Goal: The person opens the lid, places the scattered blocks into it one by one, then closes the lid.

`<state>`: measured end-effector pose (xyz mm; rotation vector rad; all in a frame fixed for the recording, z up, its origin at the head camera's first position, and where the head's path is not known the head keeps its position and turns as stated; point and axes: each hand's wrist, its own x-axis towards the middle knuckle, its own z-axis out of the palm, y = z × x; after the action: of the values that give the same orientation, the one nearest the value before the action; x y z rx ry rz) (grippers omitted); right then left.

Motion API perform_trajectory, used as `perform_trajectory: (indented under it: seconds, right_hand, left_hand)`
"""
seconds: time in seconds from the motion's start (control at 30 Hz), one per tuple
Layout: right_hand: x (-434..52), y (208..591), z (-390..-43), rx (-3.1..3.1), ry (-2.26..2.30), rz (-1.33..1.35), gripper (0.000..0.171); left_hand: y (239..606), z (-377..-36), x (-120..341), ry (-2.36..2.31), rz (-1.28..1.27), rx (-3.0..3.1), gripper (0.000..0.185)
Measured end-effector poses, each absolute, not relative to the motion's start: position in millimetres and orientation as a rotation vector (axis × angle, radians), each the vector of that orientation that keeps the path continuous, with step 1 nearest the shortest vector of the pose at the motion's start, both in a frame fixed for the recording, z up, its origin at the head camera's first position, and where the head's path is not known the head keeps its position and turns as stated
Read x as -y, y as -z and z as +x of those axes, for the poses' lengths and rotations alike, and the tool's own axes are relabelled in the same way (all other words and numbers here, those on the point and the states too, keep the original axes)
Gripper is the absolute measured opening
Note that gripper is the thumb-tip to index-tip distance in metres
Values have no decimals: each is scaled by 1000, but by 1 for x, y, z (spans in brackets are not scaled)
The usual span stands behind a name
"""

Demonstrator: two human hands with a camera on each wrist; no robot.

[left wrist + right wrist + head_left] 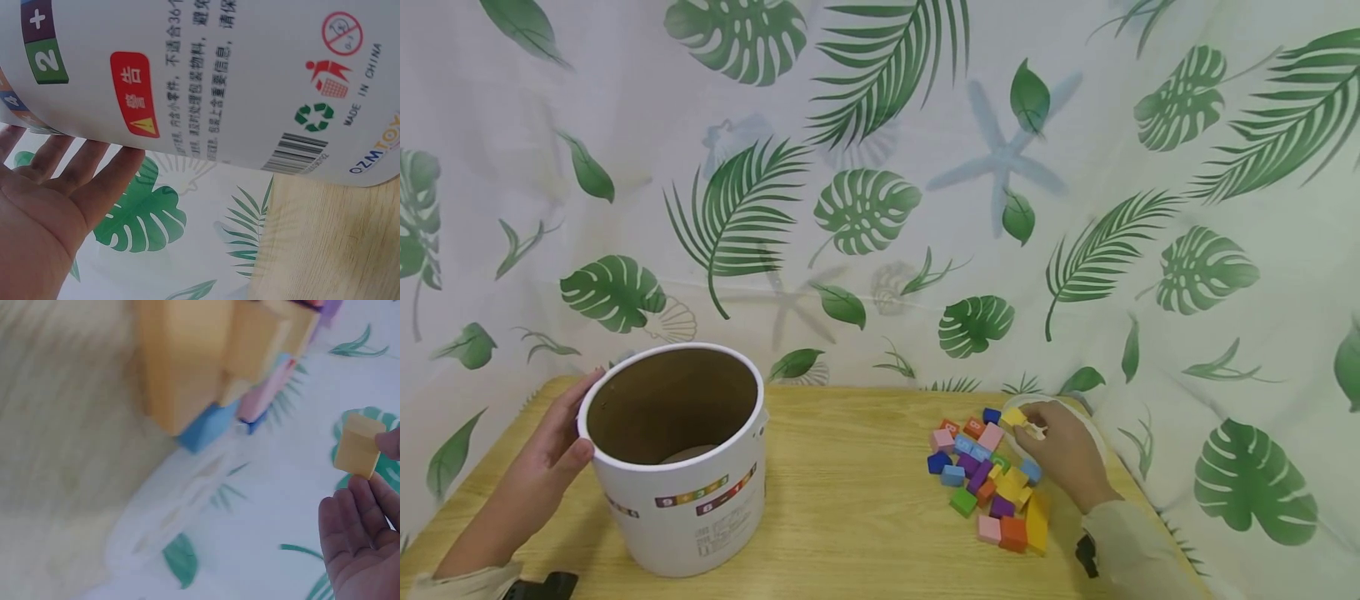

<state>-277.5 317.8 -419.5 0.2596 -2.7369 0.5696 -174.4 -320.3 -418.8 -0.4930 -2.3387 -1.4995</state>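
A white cylindrical bucket (681,467) with a brown inside stands open on the left of the wooden table (850,500). My left hand (561,433) rests against its left side, thumb by the rim. In the left wrist view the fingers (81,169) lie straight against the printed bucket wall (237,81). A pile of coloured foam blocks (988,479) lies on the right of the table. Above the far side of that pile, my right hand (1037,429) pinches a small yellow block (1013,417). The yellow block (357,445) shows between the fingertips (359,497) in the right wrist view.
A white round lid (1093,433) lies under my right hand near the table's right edge; this lid (169,512) looks blurred in the right wrist view. A leaf-print cloth (880,208) hangs behind and drapes at both sides. Bare wood lies between bucket and blocks.
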Motion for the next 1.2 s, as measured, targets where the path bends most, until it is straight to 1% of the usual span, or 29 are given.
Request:
perform_trajectory:
  seconds: [0.43,0.73,1.2]
  right_hand:
    - [-250,383,-256,2598,-633,469,29]
    - [-199,373,-246,2307,-678,750,29]
    - [-140,361,-243,2153,-781,881,31]
  left_hand:
    - [419,-175,317,1513,-517,2318,63]
    - [421,-175,318,1510,-531,2312,63]
    - [420,-177,314,1481,-492,2353,65]
